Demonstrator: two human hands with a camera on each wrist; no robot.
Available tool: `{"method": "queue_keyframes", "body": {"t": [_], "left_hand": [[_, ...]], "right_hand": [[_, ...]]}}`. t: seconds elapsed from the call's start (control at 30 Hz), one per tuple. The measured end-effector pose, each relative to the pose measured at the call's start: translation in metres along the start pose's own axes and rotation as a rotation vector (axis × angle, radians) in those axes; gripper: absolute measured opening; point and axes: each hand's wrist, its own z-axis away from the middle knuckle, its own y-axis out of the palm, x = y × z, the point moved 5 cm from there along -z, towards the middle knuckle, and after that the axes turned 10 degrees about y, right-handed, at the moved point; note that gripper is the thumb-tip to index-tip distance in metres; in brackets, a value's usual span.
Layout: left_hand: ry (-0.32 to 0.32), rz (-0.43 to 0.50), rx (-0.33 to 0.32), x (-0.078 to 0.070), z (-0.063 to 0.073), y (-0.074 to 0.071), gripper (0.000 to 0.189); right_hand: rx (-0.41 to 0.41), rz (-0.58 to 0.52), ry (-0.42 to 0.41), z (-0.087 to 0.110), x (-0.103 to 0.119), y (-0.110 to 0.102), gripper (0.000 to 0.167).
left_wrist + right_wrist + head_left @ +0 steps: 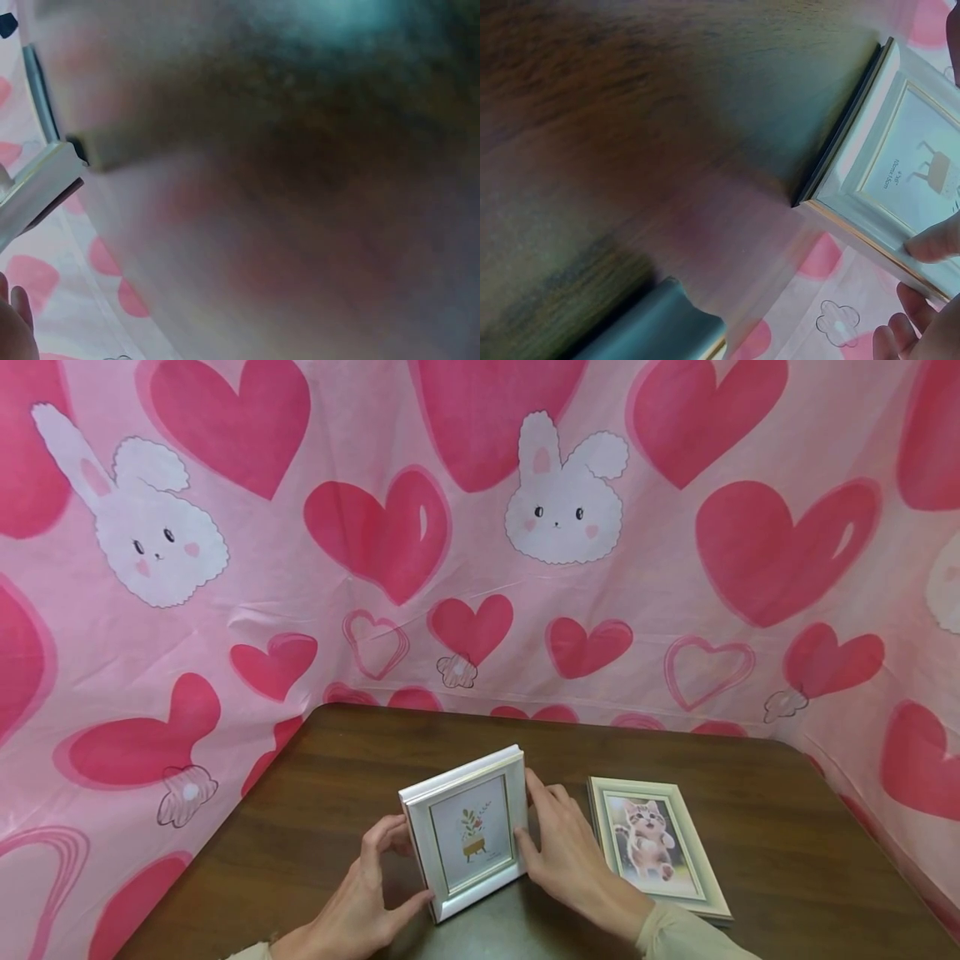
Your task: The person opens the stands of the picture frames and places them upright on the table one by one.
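A white picture frame point(465, 835) with a print of a potted plant is held up on its lower edge, tilted back, at the front middle of the table in the head view. My left hand point(360, 885) holds its left side, thumb at the lower corner and fingers toward the back. With thumb on the front border and fingers behind, my right hand point(566, 847) grips the right side. The right wrist view shows this pinch on the frame point(855, 187) closely. In the left wrist view only the frame's corner point(37, 187) and part of the hand point(15, 326) show.
A second, cream picture frame point(686, 827) with a kitten photo lies face up to the right of my right hand. The brown wooden table point(360, 760) meets a pink cloth point(480, 568) with hearts and rabbits behind it and at the sides.
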Motion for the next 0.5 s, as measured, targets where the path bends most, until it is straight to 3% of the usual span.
{"method": "queue_keyframes", "body": {"t": [0.17, 0.23, 0.33, 0.5], "left_hand": [[0.057, 0.096, -0.019, -0.001, 0.000, -0.003, 0.081], [0.045, 0.169, -0.036, 0.000, -0.002, -0.005, 0.073], [-0.034, 0.317, -0.045, 0.006, -0.008, -0.009, 0.062], [-0.266, 0.513, -0.011, 0.026, -0.019, -0.008, 0.038]], "right_hand": [[-0.002, -0.002, -0.004, 0.000, 0.000, 0.000, 0.084], [-0.003, -0.002, -0.006, 0.001, -0.001, 0.000, 0.085], [-0.008, -0.002, -0.015, 0.001, 0.000, -0.001, 0.084], [-0.011, 0.002, -0.030, 0.002, 0.000, -0.001, 0.084]]}}
